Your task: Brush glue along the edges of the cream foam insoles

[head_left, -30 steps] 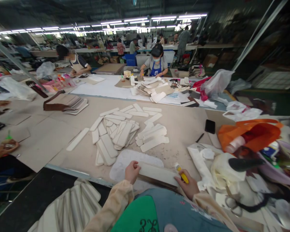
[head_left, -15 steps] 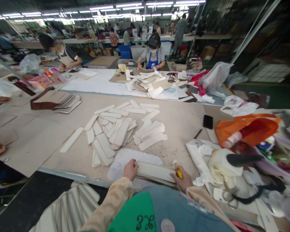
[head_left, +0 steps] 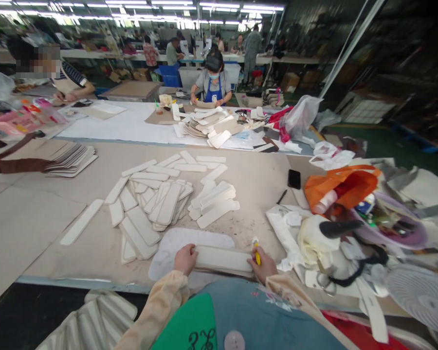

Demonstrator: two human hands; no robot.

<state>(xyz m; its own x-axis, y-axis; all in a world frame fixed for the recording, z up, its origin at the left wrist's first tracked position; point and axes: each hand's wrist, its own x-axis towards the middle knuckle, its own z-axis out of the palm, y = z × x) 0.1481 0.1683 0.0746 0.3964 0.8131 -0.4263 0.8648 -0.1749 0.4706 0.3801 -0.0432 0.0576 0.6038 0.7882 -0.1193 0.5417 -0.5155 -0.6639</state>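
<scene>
A small stack of long off-white strips with rounded corners (head_left: 222,258) is held level over the front edge of the table. My left hand (head_left: 185,260) pinches its left end. At the right end, my right hand (head_left: 263,266) grips the stack and also keeps a yellow-handled tool with a pale tip (head_left: 257,253), perhaps a brush, between its fingers. Beneath the strips lies a white rounded sheet (head_left: 193,238), partly covered. Beyond it are a large loose heap of similar strips (head_left: 164,201) and a smaller pile (head_left: 217,201).
To the right are a phone (head_left: 294,179), an orange bag (head_left: 345,184), a cloth-wrapped container with a black handle (head_left: 319,236) and a purple basket (head_left: 405,240). Brown-edged panels (head_left: 47,158) sit at left. More strips (head_left: 95,321) lie below the table edge. A co-worker (head_left: 213,82) sits opposite.
My view has swung to the right, so the table's things appear farther left. Both hands still hold the strips, whose top face now shows a little more level.
</scene>
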